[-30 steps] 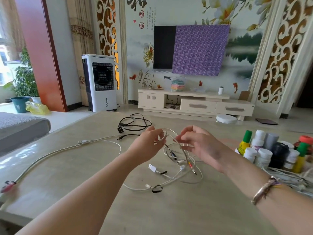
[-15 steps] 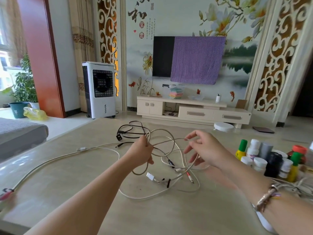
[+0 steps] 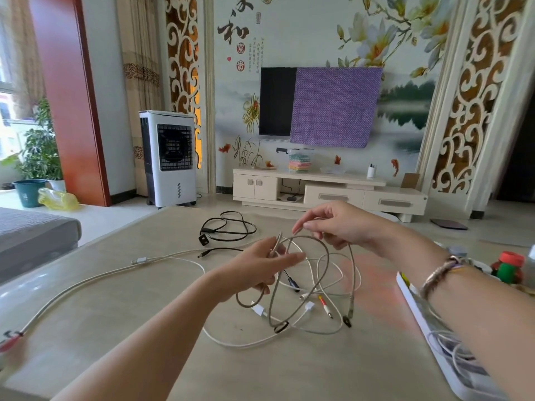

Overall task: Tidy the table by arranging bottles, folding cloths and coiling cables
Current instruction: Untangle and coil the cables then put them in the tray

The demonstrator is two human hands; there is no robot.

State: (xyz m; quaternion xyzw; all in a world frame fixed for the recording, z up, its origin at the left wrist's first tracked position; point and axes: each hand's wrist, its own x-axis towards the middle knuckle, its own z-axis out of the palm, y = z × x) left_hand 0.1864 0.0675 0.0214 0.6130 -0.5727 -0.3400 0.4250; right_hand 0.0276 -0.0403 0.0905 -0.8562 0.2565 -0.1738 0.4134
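Note:
My left hand pinches a grey braided cable above the beige table, with loops hanging below the fingers. My right hand is raised a little further back and holds the same cable's loop between thumb and fingers. Under both hands lies a tangle of white cables with several plugs. A long grey-white cable trails off to the table's left edge. A black cable lies loosely coiled at the far side. Bottles stand at the right, mostly cut off by the frame.
A white tray holding more white cable lies at the right under my right forearm. Beyond the table are a TV cabinet, a white air cooler and a grey sofa edge at the left.
Both hands have risen with the grey cable and the loop between them has widened. The view has tilted up, so most bottles at the right have left the frame.

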